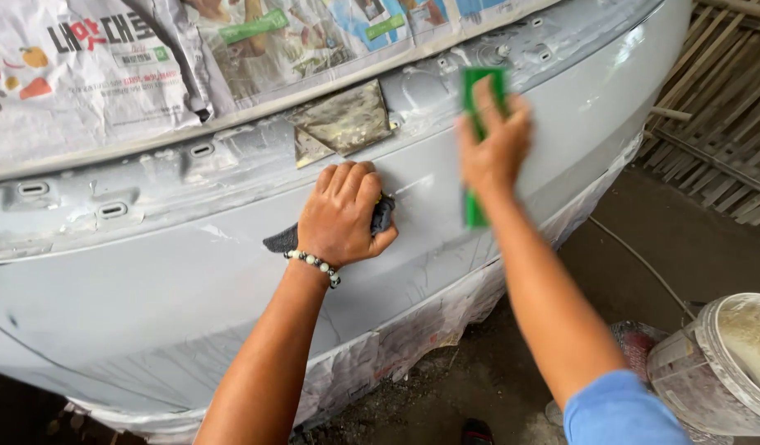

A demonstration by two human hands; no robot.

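While left hand [340,216] fists dark cloth [381,216], right hand [491,148] flat on green block [476,206]

Counts at the grey car panel

Two hands, one green sanding block [476,148], one dark cloth [380,216], one metal scraper plate [343,124], one plastic bucket [726,363], one beaded bracelet [314,265].
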